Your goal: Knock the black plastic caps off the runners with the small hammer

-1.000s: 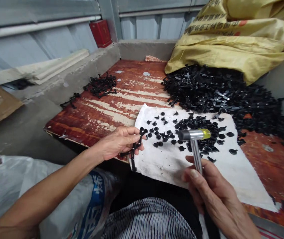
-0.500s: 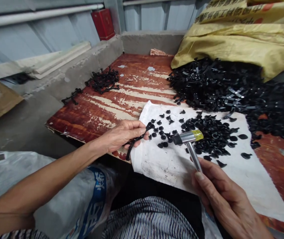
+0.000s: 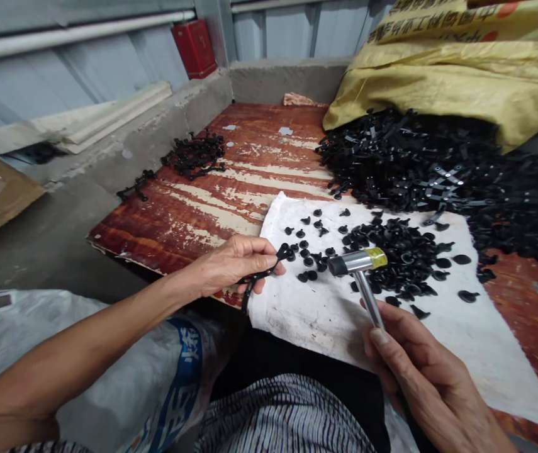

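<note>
So far, few finished chains (image 3: 196,154) lie far-left on the tabletop (image 3: 193,214); my left hand (image 3: 228,267) pinches a link strip (image 3: 262,277), my right hand (image 3: 422,374) clasps the hammer (image 3: 358,261), and the huge loose heap (image 3: 438,170) sits unworked.

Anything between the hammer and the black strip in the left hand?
Only a few loose black caps lie on the white cloth between the hammer and the black strip pinched in the left hand. The right hand grips the handle.

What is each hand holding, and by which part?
Left hand pinches a black linked strip near its upper end; right hand grips the small hammer low on its handle.
</note>
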